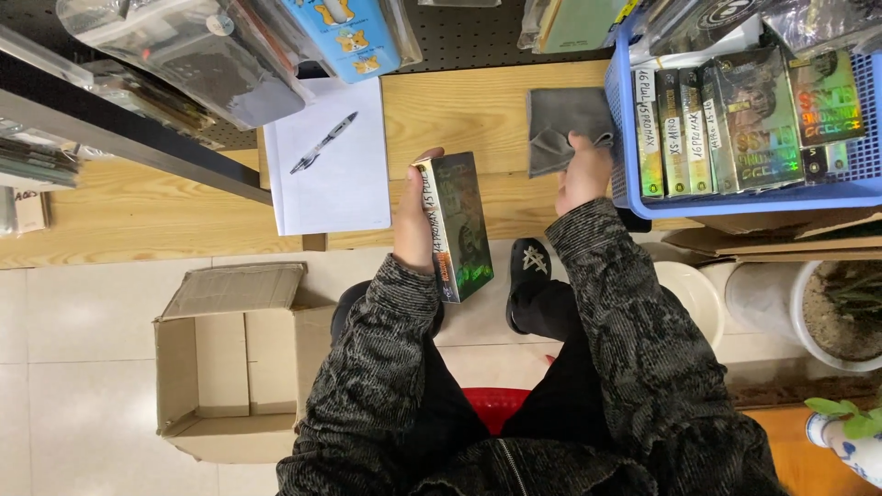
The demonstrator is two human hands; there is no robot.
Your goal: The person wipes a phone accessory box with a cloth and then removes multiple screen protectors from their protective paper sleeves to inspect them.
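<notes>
Here left hand [413, 216] grip holds box [457, 225]; right hand [582, 174] pinches cloth [560, 124], palm hidden

I read this as a small shop's packing corner: a black pegboard wall [478, 32] hung with bagged goods, a blue plastic basket [735, 195] of shiny boxed products, an open brown cardboard carton [230, 367] (on the tiled floor).

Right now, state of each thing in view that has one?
left hand: gripping the shiny box
shiny box: held up on edge, closed
right hand: resting on the grey cloth
grey cloth: crumpled, lying on the wooden table
pen: lying on the white paper
blue basket: packed with upright boxes
cardboard box: open, on the floor
</notes>
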